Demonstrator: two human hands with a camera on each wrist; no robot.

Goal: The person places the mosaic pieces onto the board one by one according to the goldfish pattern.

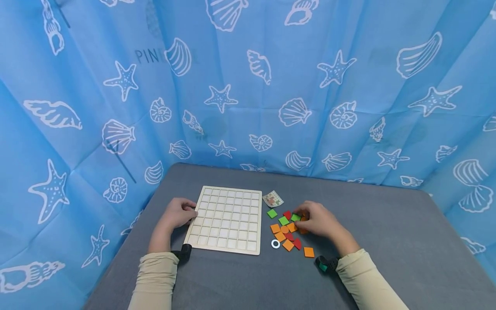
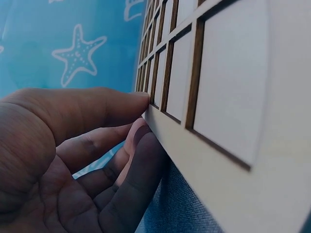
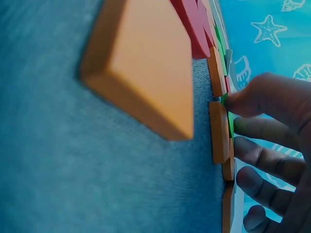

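A pale wooden grid board [image 1: 226,219] lies flat on the grey table. My left hand [image 1: 179,213] is at its left edge; in the left wrist view the thumb [image 2: 131,103] lies on the rim and the other fingers curl under it, gripping the board. To the right of the board is a loose cluster of orange, green and red tiles. Over its far right side, my right hand [image 1: 315,217] has thumb and forefinger at a green square tile [image 1: 296,217]. The right wrist view shows those fingers spread, with the thumb [image 3: 248,101] touching near the green tile's edge.
A small printed pattern card [image 1: 273,199] lies by the board's upper right corner. A white ring [image 1: 275,243] sits at the cluster's near left, and a lone orange square [image 1: 308,252] is nearest the person. A blue shell-print curtain [image 1: 248,86] rises behind the table.
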